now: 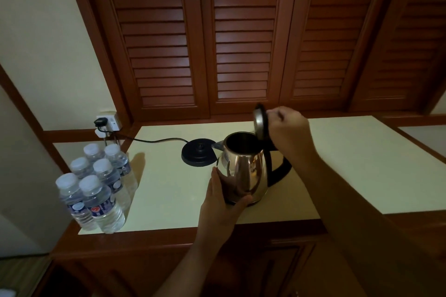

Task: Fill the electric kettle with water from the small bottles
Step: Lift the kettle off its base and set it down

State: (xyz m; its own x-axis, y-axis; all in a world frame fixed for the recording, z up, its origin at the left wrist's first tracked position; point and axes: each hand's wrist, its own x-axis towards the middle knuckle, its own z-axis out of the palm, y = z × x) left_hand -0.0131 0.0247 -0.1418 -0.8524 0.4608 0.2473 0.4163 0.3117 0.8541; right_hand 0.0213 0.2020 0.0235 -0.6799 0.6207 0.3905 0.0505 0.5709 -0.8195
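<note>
A steel electric kettle (248,171) with a black handle stands on the pale counter (169,188), off its base. Its lid (260,123) is swung up and the dark mouth is open. My left hand (224,198) cups the kettle's lower left side, thumb across the front near the bottom. My right hand (289,130) grips the raised lid at the top of the handle. Several small capped water bottles (96,188) stand grouped at the counter's front left corner.
The round black kettle base (199,155) sits just left of the kettle, its cord (154,140) running to a wall socket (107,123) at the back left. Louvred wooden doors (241,43) rise behind the counter. A wooden edge (193,231) runs along the front.
</note>
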